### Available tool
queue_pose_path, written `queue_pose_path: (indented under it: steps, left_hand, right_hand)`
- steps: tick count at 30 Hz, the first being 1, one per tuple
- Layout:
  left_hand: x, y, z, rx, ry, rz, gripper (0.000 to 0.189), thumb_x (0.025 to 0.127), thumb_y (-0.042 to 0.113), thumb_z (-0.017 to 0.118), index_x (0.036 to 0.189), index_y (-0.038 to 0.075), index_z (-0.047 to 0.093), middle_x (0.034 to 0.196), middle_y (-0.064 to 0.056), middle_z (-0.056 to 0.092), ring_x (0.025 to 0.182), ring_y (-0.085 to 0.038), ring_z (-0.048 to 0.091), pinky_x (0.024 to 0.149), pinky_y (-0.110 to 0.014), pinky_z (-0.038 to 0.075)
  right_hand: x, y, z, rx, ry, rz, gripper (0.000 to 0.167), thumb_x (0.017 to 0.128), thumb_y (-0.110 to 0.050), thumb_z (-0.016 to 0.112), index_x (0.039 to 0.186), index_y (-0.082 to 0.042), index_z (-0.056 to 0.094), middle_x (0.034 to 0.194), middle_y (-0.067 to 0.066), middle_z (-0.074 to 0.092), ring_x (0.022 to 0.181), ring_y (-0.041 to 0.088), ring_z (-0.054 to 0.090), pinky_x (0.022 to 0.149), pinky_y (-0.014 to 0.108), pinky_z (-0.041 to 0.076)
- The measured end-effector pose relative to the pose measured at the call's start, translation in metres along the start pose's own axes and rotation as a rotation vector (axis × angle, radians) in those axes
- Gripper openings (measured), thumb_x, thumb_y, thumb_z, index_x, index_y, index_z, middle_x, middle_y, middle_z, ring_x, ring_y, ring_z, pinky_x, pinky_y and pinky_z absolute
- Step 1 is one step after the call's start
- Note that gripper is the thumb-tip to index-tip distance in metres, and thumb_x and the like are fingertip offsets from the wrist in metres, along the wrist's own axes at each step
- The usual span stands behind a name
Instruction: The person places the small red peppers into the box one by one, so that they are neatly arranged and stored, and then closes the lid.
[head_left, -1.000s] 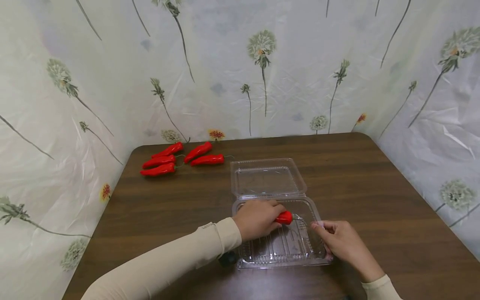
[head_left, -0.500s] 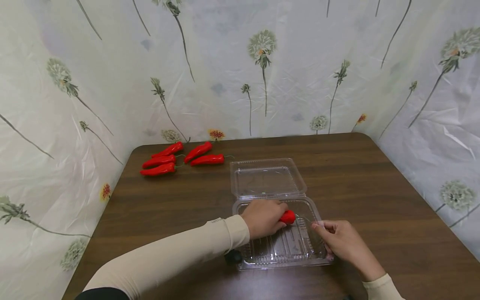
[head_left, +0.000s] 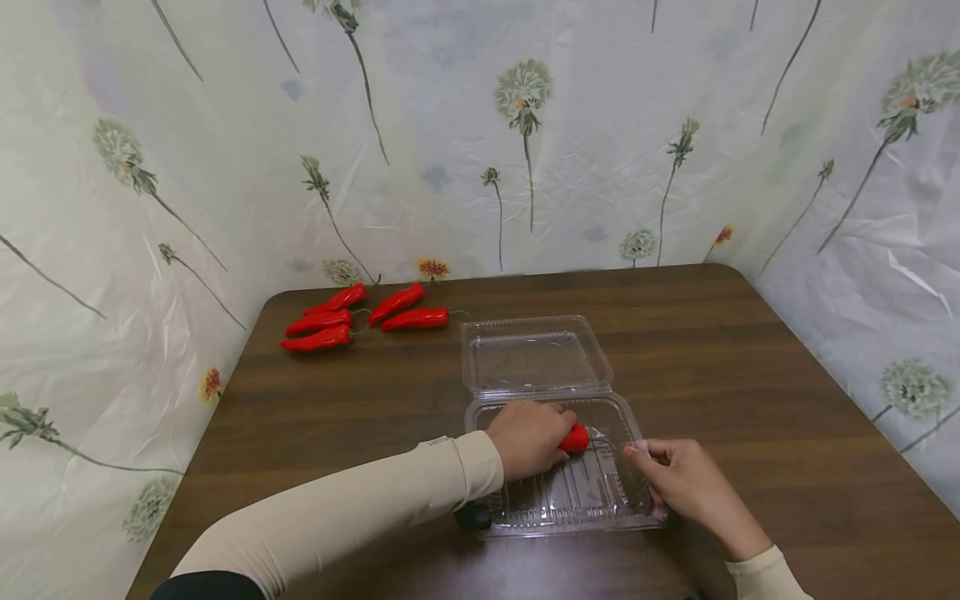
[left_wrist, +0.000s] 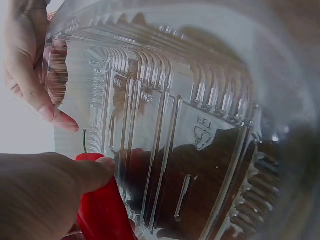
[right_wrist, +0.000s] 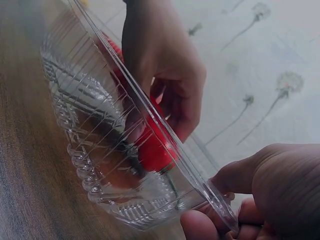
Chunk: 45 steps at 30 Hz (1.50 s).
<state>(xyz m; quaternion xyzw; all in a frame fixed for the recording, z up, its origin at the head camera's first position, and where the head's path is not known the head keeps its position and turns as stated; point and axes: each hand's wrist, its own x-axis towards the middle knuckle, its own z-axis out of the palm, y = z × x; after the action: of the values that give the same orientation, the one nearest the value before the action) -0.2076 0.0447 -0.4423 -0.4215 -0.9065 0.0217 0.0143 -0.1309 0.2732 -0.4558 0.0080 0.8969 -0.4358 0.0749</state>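
My left hand (head_left: 527, 439) grips a red chili pepper (head_left: 576, 439) inside the base of a clear plastic clamshell container (head_left: 570, 529). Only the stem end shows in the head view; the palm hides the rest. Thumb and fingers close around the pepper (left_wrist: 102, 212) in the left wrist view, its thin green stem pointing toward the container's right side. At that side, my right hand (head_left: 684, 485) pinches the rim between thumb and fingers, as the right wrist view also shows. The lid (head_left: 534, 358) lies folded back, away from me.
Several more red peppers (head_left: 318, 339) lie in two groups at the table's back left. Behind the brown wooden table (head_left: 750, 375) hangs a flower-print sheet (head_left: 585, 167), which also runs along both sides.
The left hand has shifted a little to the right with the pepper, then slowed over the container's base. My right hand has stayed at the rim.
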Motion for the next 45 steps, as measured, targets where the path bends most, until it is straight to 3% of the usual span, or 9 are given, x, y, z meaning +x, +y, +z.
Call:
queue_pose_path:
  steps: [10, 16, 21, 26, 32, 35, 41, 45]
  left_hand:
    - [0.000, -0.001, -0.001, 0.028, 0.013, 0.017, 0.041, 0.083, 0.043, 0.082, 0.116, 0.021, 0.067, 0.103, 0.008, 0.071, 0.083, -0.007, 0.067, 0.068, -0.027, 0.057]
    - [0.000, -0.002, -0.003, 0.035, 0.017, 0.023, 0.041, 0.083, 0.043, 0.082, 0.114, 0.021, 0.066, 0.104, 0.008, 0.071, 0.086, -0.008, 0.068, 0.069, -0.027, 0.057]
    - [0.000, -0.003, -0.006, 0.012, 0.008, 0.027, 0.039, 0.083, 0.042, 0.082, 0.111, 0.021, 0.066, 0.100, 0.008, 0.069, 0.080, -0.006, 0.065, 0.065, -0.026, 0.055]
    - [-0.002, -0.007, -0.009, -0.024, 0.003, 0.040, 0.038, 0.085, 0.042, 0.081, 0.111, 0.021, 0.065, 0.095, 0.009, 0.066, 0.074, -0.005, 0.059, 0.062, -0.025, 0.051]
    - [-0.007, -0.015, -0.014, -0.115, 0.001, 0.069, 0.041, 0.087, 0.042, 0.078, 0.118, 0.020, 0.063, 0.097, 0.010, 0.067, 0.073, -0.004, 0.056, 0.065, -0.021, 0.049]
    - [-0.009, -0.021, -0.019, -0.168, -0.003, 0.083, 0.047, 0.089, 0.042, 0.076, 0.127, 0.018, 0.062, 0.106, 0.008, 0.070, 0.076, -0.004, 0.058, 0.069, -0.020, 0.050]
    - [-0.015, -0.033, -0.029, -0.311, -0.024, 0.123, 0.054, 0.093, 0.041, 0.072, 0.139, 0.016, 0.059, 0.133, 0.005, 0.065, 0.109, -0.007, 0.065, 0.094, -0.024, 0.052]
    - [-0.020, -0.045, -0.034, -0.433, -0.038, 0.168, 0.054, 0.094, 0.039, 0.072, 0.141, 0.016, 0.058, 0.136, 0.005, 0.063, 0.120, -0.007, 0.060, 0.104, -0.024, 0.046]
  right_hand:
    - [-0.001, -0.001, 0.000, -0.007, 0.004, -0.005, 0.032, 0.100, -0.034, 0.063, 0.086, -0.006, 0.071, 0.046, 0.001, 0.049, 0.040, 0.018, 0.056, 0.043, 0.030, 0.046]
    - [-0.001, -0.002, 0.000, -0.004, 0.004, 0.006, 0.031, 0.100, -0.035, 0.063, 0.091, -0.006, 0.073, 0.047, 0.001, 0.050, 0.040, 0.018, 0.056, 0.044, 0.030, 0.047]
    - [-0.001, -0.003, 0.000, 0.000, -0.002, 0.012, 0.031, 0.100, -0.035, 0.063, 0.098, -0.006, 0.074, 0.048, 0.001, 0.050, 0.041, 0.018, 0.056, 0.045, 0.030, 0.048]
    - [-0.001, -0.003, 0.000, -0.011, -0.006, 0.014, 0.031, 0.100, -0.035, 0.063, 0.093, -0.007, 0.073, 0.048, 0.002, 0.050, 0.041, 0.019, 0.057, 0.045, 0.030, 0.047]
    - [-0.001, -0.004, 0.000, -0.010, -0.005, 0.009, 0.031, 0.100, -0.035, 0.063, 0.093, -0.007, 0.073, 0.047, 0.001, 0.049, 0.040, 0.018, 0.056, 0.045, 0.030, 0.047]
    - [-0.001, -0.004, 0.001, -0.007, -0.005, -0.006, 0.031, 0.100, -0.035, 0.063, 0.095, -0.007, 0.073, 0.047, 0.000, 0.049, 0.040, 0.018, 0.056, 0.045, 0.030, 0.048]
    - [-0.001, -0.003, 0.000, -0.005, -0.009, -0.005, 0.032, 0.101, -0.036, 0.062, 0.092, -0.007, 0.073, 0.047, 0.001, 0.050, 0.040, 0.018, 0.057, 0.045, 0.031, 0.049]
    - [-0.001, -0.003, 0.000, -0.010, -0.009, 0.000, 0.033, 0.101, -0.037, 0.062, 0.093, -0.007, 0.073, 0.047, 0.002, 0.050, 0.040, 0.019, 0.057, 0.046, 0.031, 0.049]
